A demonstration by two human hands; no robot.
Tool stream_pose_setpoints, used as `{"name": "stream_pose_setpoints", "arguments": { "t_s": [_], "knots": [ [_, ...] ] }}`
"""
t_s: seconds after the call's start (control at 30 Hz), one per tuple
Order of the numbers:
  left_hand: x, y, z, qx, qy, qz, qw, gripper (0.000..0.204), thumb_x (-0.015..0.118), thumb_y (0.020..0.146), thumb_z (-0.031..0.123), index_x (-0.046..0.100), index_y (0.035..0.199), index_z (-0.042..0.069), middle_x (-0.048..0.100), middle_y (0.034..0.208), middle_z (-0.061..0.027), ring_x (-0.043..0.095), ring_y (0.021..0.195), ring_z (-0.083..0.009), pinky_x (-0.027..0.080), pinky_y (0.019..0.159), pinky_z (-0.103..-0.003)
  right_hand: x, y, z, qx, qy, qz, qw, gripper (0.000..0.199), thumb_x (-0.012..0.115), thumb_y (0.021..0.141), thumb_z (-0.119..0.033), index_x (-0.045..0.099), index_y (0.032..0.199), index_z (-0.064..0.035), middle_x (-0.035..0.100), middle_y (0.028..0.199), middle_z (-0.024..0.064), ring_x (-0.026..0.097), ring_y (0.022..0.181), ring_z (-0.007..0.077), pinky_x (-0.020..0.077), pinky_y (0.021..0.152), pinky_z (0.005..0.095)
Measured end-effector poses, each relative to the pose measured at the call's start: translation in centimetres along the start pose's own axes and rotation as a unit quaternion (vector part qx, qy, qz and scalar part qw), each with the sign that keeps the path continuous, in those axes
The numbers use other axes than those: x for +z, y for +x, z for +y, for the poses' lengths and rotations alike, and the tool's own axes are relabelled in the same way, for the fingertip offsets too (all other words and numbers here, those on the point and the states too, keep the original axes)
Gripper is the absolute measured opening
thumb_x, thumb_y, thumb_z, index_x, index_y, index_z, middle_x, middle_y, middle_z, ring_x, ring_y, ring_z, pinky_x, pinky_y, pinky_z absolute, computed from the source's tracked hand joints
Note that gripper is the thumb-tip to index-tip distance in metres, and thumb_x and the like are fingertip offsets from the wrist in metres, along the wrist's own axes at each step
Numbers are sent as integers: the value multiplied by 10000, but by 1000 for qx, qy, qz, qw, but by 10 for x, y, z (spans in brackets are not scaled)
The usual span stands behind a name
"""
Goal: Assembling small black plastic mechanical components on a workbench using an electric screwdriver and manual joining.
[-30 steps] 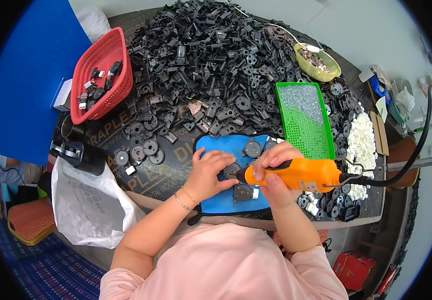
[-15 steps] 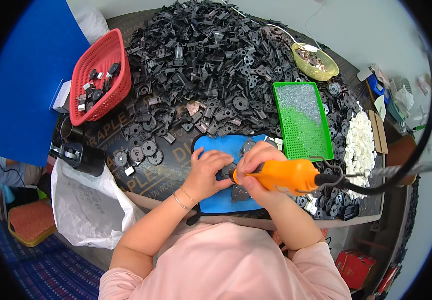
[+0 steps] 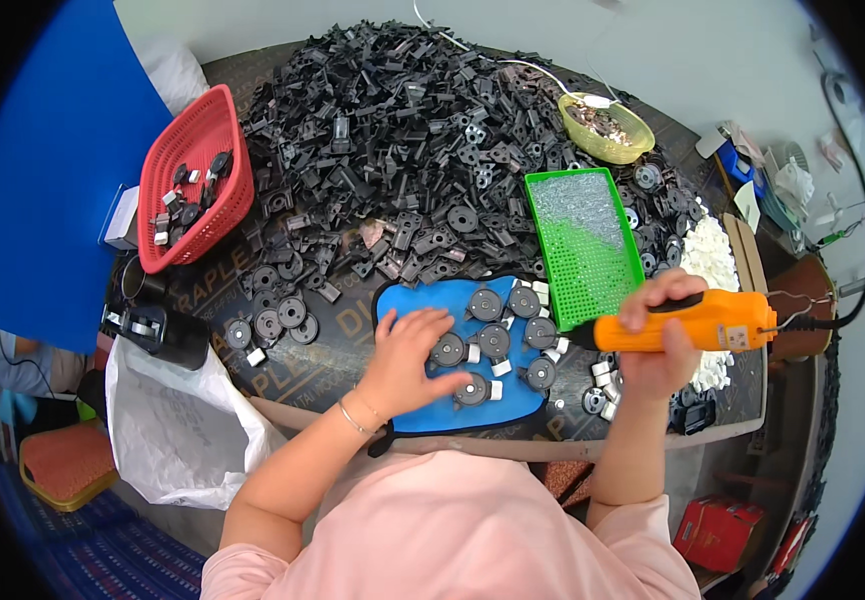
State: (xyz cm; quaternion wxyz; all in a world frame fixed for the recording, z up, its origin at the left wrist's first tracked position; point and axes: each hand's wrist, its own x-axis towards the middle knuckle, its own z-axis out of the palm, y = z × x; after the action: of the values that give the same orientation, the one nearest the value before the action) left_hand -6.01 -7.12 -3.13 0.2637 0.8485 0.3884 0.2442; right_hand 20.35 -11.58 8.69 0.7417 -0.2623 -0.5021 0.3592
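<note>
My right hand is wrapped round an orange electric screwdriver, held level to the right of the blue mat. Its dark tip points left, over the near end of the green tray. My left hand rests on the mat's left part with fingers spread, against the edge of a black round part with a white block. Whether it presses on that part I cannot tell. Several like it lie on the mat, among them a near one beside my thumb and another in the middle.
Loose black plastic parts form a big heap at the back. The green perforated tray holds small silvery screws. White pieces are piled at right. A red basket and a black tape dispenser stand left; a yellow basket sits behind.
My right hand has lifted the screwdriver off the part on the mat and swung it right. My left hand stays on the mat, its fingers now spread, uncovering the round parts. The view has shifted slightly.
</note>
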Motion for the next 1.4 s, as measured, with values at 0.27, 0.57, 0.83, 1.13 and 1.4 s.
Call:
{"name": "stream_pose_setpoints", "arguments": {
  "t_s": [0.27, 0.57, 0.83, 1.13, 1.4],
  "knots": [
    [7, 30, 55, 77, 133, -89, 984, 1033, 818, 540, 489, 348, 1429, 251, 150, 1530, -183, 158, 1378, -465, 321, 982, -560, -48, -39, 3, -47, -236, 209, 948, 663, 682, 778, -166, 331, 1328, -49, 451, 1209, 139, 512, 1043, 254, 447, 880, 379],
    [15, 42, 42, 114, 158, -76, 978, 645, 732, 697, 353, 522, 1291, 216, 369, 1419, -173, 406, 1241, -388, 376, 869, -467, -18, -88, 7, -94, -630, -150, 756, 658, 754, 684, -167, 456, 1259, -51, 471, 1258, 145, 495, 1102, 316, 406, 929, 449],
    [8, 26, 32, 166, 147, -45, 974, 542, 742, 653, 318, 566, 1148, 187, 467, 1250, -115, 428, 1178, -348, 381, 837, -459, 8, -90, 54, 79, -680, -253, 684, 637, 634, 652, -32, 484, 1272, -41, 440, 1290, 185, 421, 1189, 383, 431, 959, 445],
    [-9, 32, 23, 214, 151, -86, 961, 483, 713, 637, 329, 563, 1061, 151, 460, 1264, -130, 459, 1132, -330, 438, 741, -447, 41, -27, 64, 193, -721, -279, 605, 656, 627, 726, -173, 441, 1355, -156, 465, 1302, 202, 564, 1002, 378, 535, 759, 448],
    [-4, 27, 15, 190, 85, -113, 971, 453, 708, 625, 258, 543, 1027, 132, 485, 1068, -136, 555, 785, -300, 440, 650, -431, 51, 0, 98, 219, -762, -428, 434, 350, 630, 794, -246, 567, 1111, -111, 603, 962, 144, 662, 881, 315, 546, 697, 405]
  ]
}}
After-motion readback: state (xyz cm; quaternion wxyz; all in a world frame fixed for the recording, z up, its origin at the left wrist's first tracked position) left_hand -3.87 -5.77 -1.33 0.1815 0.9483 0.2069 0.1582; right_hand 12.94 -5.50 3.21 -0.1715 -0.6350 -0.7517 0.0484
